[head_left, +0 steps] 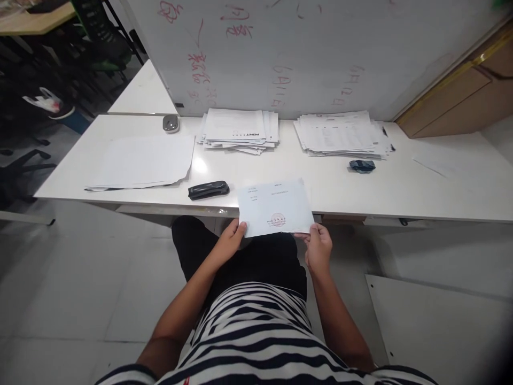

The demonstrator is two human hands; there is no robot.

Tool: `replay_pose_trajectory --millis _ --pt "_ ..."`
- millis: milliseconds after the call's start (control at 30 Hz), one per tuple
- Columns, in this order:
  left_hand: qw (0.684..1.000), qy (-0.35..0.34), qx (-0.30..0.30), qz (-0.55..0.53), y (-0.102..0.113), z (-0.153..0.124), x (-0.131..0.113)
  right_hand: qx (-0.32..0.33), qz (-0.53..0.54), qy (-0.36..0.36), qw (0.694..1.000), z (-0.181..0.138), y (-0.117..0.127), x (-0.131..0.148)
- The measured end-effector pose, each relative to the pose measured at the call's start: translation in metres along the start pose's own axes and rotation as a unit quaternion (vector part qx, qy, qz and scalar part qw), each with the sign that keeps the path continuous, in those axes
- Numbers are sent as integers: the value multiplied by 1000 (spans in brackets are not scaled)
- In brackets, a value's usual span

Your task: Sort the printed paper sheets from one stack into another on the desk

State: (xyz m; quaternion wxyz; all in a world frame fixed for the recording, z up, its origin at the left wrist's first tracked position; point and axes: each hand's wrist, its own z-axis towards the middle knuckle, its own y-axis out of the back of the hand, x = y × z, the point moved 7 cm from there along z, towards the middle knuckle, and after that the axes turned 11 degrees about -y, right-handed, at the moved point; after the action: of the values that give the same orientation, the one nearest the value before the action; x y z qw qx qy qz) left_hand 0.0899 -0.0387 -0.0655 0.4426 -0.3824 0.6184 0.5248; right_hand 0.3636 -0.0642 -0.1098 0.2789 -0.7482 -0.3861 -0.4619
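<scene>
A printed sheet of paper [274, 206] with a red round stamp near its lower edge is held over the front edge of the white table [401, 187]. My left hand [230, 238] pinches its lower left corner. My right hand [318, 248] pinches its lower right corner. A black stapler [208, 190] lies on the table just left of the sheet.
Two stacks of printed papers [238, 131] [340, 133] lie at the back of the table against a whiteboard [300, 53]. Blank sheets [144, 163] lie on the left, a small grey device [171, 123] behind them. A dark binder clip [362, 166] sits right of centre. A white board [436, 321] lies on the floor.
</scene>
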Motion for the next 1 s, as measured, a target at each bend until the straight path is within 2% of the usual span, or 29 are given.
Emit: replay_pose_trajectory --millis 100,233,300,467,600,700,833,933,1000 --pt "995 19 12 -99 -4 8 5 53 -50 -2 997 6 3 11" --pt "992 57 24 -109 -4 11 7 187 -93 -54 976 15 -2 33" --pt "991 66 19 -114 -4 9 9 214 -84 -62 971 19 -3 42" --pt "995 56 35 -78 -4 4 9 161 -106 -16 981 25 -7 54" --pt "997 -18 39 -57 9 13 -19 138 -118 88 979 16 -17 84" --pt "991 -104 -24 -85 33 27 -54 126 -100 171 972 8 -27 123" --pt "964 -208 -136 -92 61 47 -90 71 -65 275 957 4 -41 164" --pt "951 -230 -178 -108 61 63 -87 86 -45 280 955 12 -63 158" --pt "957 -198 -183 -110 53 73 -71 135 -37 241 960 21 -82 138"
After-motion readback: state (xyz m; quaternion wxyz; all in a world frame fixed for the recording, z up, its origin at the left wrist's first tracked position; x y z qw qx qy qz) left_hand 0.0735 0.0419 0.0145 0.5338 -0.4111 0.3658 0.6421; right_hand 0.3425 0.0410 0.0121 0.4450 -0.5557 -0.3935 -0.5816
